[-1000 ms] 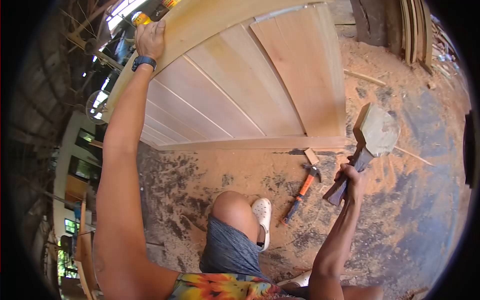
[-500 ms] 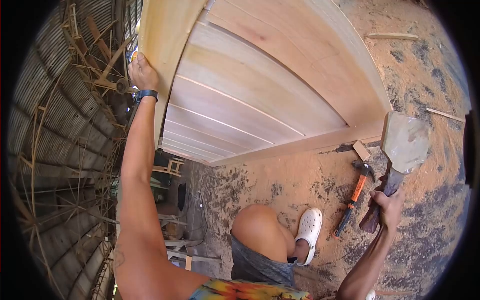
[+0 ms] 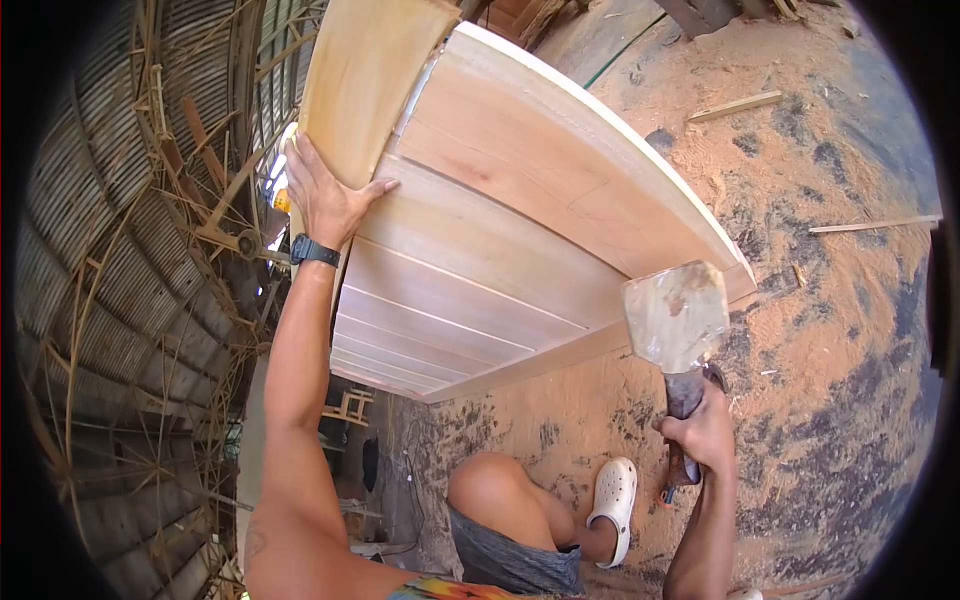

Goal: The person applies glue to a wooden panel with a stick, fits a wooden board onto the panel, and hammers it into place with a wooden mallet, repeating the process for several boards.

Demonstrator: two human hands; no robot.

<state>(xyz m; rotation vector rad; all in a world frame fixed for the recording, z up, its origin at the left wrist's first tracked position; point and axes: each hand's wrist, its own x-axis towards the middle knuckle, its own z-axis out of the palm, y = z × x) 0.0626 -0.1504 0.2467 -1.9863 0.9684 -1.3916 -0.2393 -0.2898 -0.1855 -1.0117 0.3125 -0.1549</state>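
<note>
A large wooden door-like panel (image 3: 480, 232) of several slats leans in front of me, with a wide side board (image 3: 365, 75) along its left. My left hand (image 3: 335, 195) lies spread on that side board, the thumb reaching over the joint onto the slats. In my right hand (image 3: 703, 428) is a wooden mallet (image 3: 678, 318), held upright by its dark handle. The mallet's pale, worn head overlaps the panel's lower right corner in this view. Behind the right hand a claw hammer (image 3: 714, 377) lies on the ground, mostly hidden.
Sawdust covers the ground (image 3: 800, 350), where loose wood strips (image 3: 735, 106) lie. My knee (image 3: 500, 497) and a white clog (image 3: 614, 500) are close below the panel. Corrugated sheeting (image 3: 100, 250) and thin poles rise on the left, near a small wooden stool (image 3: 352, 407).
My left hand has gone from gripping the side board's outer edge to lying spread across it. My right hand has carried the mallet leftward to the panel's corner, now covering the hammer.
</note>
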